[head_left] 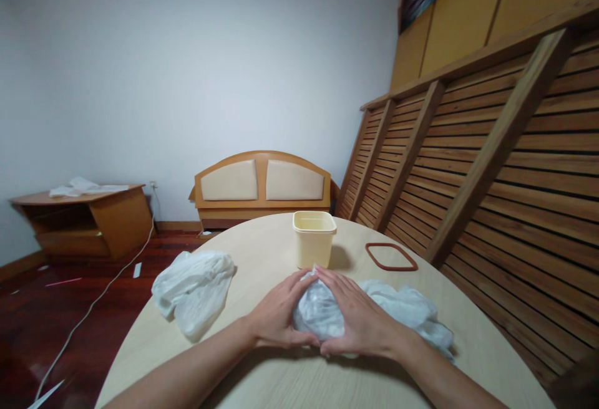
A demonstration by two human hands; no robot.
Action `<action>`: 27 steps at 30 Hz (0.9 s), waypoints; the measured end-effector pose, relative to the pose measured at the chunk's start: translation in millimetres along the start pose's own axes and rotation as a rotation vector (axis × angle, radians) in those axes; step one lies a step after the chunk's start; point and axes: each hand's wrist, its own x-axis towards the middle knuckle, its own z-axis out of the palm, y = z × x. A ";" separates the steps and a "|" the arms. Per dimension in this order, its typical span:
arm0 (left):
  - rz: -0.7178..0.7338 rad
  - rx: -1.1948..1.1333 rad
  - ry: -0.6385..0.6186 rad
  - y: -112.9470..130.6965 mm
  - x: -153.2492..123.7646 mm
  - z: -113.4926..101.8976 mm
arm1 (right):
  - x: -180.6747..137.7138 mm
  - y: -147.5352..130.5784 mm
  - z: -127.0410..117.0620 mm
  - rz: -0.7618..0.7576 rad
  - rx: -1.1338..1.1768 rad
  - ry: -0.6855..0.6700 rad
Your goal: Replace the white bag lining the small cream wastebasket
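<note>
My left hand (277,314) and my right hand (356,315) press together around a crumpled white plastic bag (314,312) on the round light-wood table (262,247). Fingers of both hands curve over the bag and the fingertips nearly meet at its top. Part of the bag trails out to the right past my right wrist. A second crumpled white plastic bag (194,290) lies loose on the table to the left of my left hand. Just beyond my fingertips stands an open cream plastic tub (314,238).
A reddish-brown rubber seal ring (390,256) lies on the table right of the tub. Slatted wooden frames (491,166) lean along the right. A wooden headboard (262,187) stands against the far wall, a low wooden cabinet (84,219) at left, a white cable (93,303) on the dark floor.
</note>
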 end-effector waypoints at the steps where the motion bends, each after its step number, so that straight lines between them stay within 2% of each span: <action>1: 0.008 -0.026 -0.005 -0.9 0.5 -0.1 | -0.5 1.3 0.3 -0.013 0.018 -0.013; 5: -0.078 -0.088 0.027 -1.4 1.1 -1.5 | -1.3 2.1 -2.3 0.015 0.066 -0.038; 9: -0.184 -0.087 0.089 0.1 0.1 -2.8 | -0.9 1.2 -8.0 0.072 0.036 0.020; 12: -0.153 -0.067 0.147 0.0 0.1 -4.6 | -0.6 1.2 -12.3 0.049 -0.008 0.047; 14: -0.089 -0.034 0.166 -0.5 0.3 -6.0 | -0.5 1.0 -13.4 0.009 -0.021 0.018; 19: 0.008 0.060 0.073 -1.1 0.3 -3.4 | -0.2 0.8 -3.9 -0.054 -0.002 -0.052; 23: 0.024 0.046 -0.001 -0.2 1.2 3.0 | -1.3 2.3 5.3 0.019 0.029 -0.052; 27: 0.005 0.064 -0.011 2.6 3.0 4.0 | -4.2 2.9 2.8 0.086 0.042 -0.050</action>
